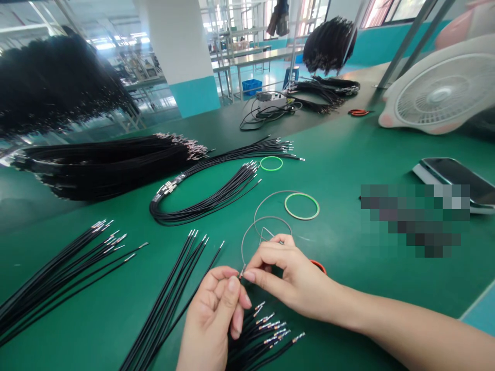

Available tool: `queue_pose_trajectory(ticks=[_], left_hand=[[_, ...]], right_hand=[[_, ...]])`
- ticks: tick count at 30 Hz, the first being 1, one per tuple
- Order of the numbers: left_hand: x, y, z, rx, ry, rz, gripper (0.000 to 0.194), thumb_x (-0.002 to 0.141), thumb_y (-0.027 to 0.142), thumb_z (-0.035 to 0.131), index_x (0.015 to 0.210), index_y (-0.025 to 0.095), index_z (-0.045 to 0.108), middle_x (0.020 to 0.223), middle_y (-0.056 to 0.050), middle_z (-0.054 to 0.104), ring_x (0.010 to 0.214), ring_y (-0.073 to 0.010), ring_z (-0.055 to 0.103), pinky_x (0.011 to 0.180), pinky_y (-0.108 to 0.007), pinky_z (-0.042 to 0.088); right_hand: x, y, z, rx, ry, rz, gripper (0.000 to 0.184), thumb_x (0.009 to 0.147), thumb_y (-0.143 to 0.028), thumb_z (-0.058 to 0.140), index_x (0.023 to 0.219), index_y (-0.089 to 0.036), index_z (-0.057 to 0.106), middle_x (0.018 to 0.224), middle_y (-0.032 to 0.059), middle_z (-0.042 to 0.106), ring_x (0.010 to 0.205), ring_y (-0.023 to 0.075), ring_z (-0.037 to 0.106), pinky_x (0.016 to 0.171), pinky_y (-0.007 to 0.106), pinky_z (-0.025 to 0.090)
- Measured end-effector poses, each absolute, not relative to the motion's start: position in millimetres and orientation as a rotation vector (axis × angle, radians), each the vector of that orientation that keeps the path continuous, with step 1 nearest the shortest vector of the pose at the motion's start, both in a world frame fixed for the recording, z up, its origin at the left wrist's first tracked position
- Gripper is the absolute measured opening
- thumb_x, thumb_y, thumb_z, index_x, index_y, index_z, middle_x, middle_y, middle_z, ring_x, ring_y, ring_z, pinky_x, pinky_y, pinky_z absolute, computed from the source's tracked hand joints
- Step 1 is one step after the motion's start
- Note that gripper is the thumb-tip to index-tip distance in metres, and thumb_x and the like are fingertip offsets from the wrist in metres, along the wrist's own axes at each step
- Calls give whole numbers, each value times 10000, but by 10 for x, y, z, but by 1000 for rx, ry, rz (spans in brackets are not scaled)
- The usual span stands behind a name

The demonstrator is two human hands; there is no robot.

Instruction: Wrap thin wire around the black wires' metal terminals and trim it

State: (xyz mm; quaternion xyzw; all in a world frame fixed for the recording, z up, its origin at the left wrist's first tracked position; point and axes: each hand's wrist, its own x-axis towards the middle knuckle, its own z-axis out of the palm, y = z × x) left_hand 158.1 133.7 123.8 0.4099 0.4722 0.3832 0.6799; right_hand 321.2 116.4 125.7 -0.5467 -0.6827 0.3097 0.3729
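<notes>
My left hand (pixel 218 304) is closed in a pinch on the tip of a black cable, with its metal end showing between the fingertips. From the right, my right hand (pixel 292 273) pinches at the same spot, on a thin grey wire (pixel 244 239) that meets the cable tip and curls away in loose loops. Its fingertips partly hide the joint. Below the hands lies a bunch of black cables with metal ends (pixel 276 330). Left of them, more black cables (pixel 170 299) lie side by side. An orange-red curved piece (pixel 319 266) shows partly behind my right hand.
A green ring (pixel 302 206) and a smaller one (pixel 271 164) lie on the green table (pixel 348 165). Curved cable bundles (pixel 201 208) and a thick black bundle (pixel 104 165) stretch across the left. At right are a phone (pixel 460 178), a white fan (pixel 441 87) and a blurred-out patch.
</notes>
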Motion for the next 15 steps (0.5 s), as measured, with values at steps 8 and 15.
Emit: queue_pose_trajectory(ticks=[8,15], left_hand=[[1582,1322,1206,1084,1194,967,214,661,328,825,749,178,699,609,0,636,532,-115,570,484,-191,455],[1594,1230,1173,1531,1170,1287,86,732,217,740,666,264,770,740,-54,692,734,-224,618,725,-297,459]], right_hand=[[3271,1194,1253,-1407,-1725,759,85,914,-235,603,866,-230,673,892,-3,685,869,161,606,969,429,269],[3450,1175,1391,-1533,-1524,956,309,945,-399,513,808,-184,688,755,17,616,676,142,540,626,278,419]])
